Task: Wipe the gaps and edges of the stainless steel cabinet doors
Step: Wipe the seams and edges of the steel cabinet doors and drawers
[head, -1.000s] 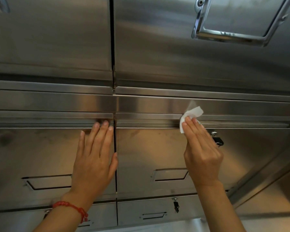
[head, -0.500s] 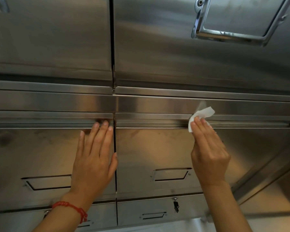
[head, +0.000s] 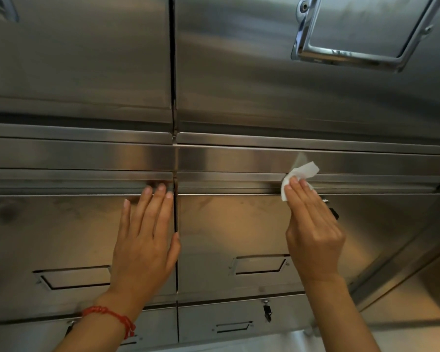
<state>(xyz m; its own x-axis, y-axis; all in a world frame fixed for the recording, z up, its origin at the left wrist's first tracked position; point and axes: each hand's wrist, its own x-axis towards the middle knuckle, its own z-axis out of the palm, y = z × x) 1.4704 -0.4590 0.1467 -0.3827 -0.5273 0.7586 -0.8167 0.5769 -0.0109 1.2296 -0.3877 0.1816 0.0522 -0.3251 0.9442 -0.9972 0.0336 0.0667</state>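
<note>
- As we look up at the steel doors, our right hand [head: 313,224] has slid back toward nine o'clock along the top edge of the right door [head: 239,224]; half a second ago it was further toward three o'clock, so the stroke has reversed.
- That hand is flat, its fingertips [head: 296,182] pressing a white wipe [head: 301,174] into the horizontal gap between the door's upper lip and the rail [head: 239,158] above; a loose corner of the wipe sticks out toward one o'clock.
- Our left hand [head: 145,240] has not shifted: it is open and flat on the left door [head: 48,229], holding nothing, with its fingertips at the door's top edge and its thumb just beside the vertical gap [head: 175,217] between the two doors.
- We judge this a back-and-forth scrub over one short stretch (probably a stubborn mark), not a single pass.
- Much of the top edge toward three o'clock looks still to be done, as does the vertical gap at our left thumb.
- A small black key [head: 334,212] shows just past our right hand at three o'clock, and the wipe could snag on it on the next outward stroke.
- Lower doors at six o'clock, with their own lock [head: 266,311], appear untouched.
</note>
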